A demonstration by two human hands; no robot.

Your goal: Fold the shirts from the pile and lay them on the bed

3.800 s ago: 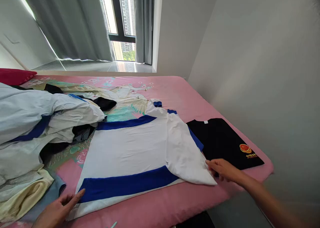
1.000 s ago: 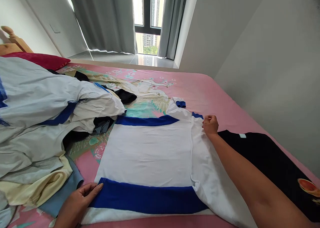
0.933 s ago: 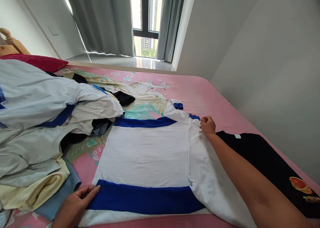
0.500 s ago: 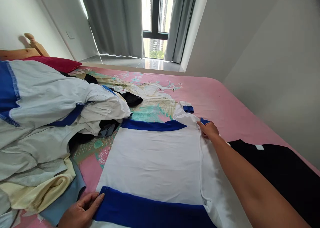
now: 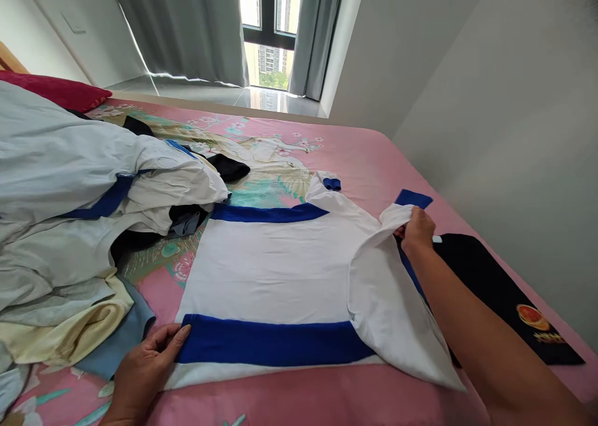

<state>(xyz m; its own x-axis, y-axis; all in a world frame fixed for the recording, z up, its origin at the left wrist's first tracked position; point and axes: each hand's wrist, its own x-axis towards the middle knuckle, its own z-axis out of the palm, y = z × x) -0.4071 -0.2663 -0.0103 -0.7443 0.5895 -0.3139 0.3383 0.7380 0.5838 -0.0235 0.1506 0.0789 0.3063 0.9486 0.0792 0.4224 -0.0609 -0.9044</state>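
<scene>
White and blue-banded, the T-shirt [image 5: 275,270] lies spread on the pink bed [image 5: 374,164]. The right hand [image 5: 417,230] pinches its blue-cuffed sleeve [image 5: 397,214], lifted off the bed (just beside a folded black shirt [image 5: 495,289]). The left hand [image 5: 144,370] rests flat, fingers spread, on the near hem by a clothes pile [image 5: 79,202].

A bedroom in a home: a wide bed [image 5: 374,164] under a pink flowered sheet fills the room, with a red pillow [image 5: 51,89] at its head. Grey curtains [image 5: 182,27] hang beside a tall window [image 5: 264,27] looking onto apartment towers. A heap of clothes [image 5: 70,214] lies on the bed.
</scene>
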